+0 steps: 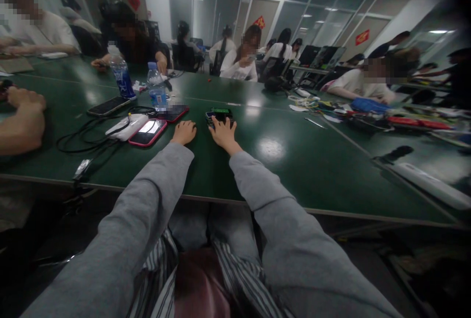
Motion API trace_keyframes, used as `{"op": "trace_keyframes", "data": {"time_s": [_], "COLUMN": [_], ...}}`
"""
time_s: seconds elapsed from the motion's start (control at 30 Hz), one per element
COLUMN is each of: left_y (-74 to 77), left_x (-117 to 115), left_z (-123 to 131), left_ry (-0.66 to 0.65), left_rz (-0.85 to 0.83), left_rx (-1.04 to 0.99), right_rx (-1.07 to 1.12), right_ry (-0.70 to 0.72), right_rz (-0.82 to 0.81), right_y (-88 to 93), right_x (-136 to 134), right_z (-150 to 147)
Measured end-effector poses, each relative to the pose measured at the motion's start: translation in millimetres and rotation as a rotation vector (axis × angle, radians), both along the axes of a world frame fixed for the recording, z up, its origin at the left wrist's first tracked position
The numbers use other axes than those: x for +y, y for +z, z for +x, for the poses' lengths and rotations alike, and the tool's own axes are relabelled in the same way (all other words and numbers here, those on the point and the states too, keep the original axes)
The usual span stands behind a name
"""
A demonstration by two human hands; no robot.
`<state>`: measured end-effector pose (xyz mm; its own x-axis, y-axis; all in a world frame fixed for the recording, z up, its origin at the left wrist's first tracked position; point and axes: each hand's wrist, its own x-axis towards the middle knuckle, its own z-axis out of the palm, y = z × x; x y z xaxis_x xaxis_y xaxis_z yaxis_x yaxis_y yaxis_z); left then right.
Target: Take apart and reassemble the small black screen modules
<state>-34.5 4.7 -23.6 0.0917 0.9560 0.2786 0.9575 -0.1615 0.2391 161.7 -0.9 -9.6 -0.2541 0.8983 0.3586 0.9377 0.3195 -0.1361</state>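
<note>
My right hand lies over a small dark device with a green panel, its fingers spread on the near side. Part of the device is hidden under the fingers, and its exact kind is unclear. Palm down on the green table, my left hand rests with loosely bent fingers and nothing visible in it. To its left are a phone with a pink-red case and lit screen and a darker red-edged phone.
A white power bank with black cables lies left. Behind it stand two water bottles and a black phone. Another person's arm rests far left. Cables and a blue pouch lie right, near a white power strip.
</note>
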Motion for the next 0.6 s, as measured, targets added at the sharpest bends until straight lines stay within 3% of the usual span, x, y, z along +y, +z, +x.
{"op": "trace_keyframes", "data": {"time_s": [0.27,0.4,0.5,0.6], "left_y": [0.4,2.6,4.2,4.6], "left_x": [0.2,-0.8,-2.0,-1.7], "left_z": [-1.3,-2.0,-1.6,-1.1], "left_ry": [-0.014,-0.013,-0.014,-0.012], "left_rz": [-0.011,-0.013,-0.009,-0.001], "left_rx": [-0.012,-0.017,-0.013,-0.009], "right_rx": [0.172,0.293,0.327,0.286], "right_ry": [-0.016,-0.057,0.013,0.101], "right_rz": [0.288,0.243,0.100,0.020], "right_y": [2.4,25.3,48.0,61.8], "right_x": [-13.2,32.5,78.1,105.4], "right_z": [6.4,26.7,39.2,49.1]}}
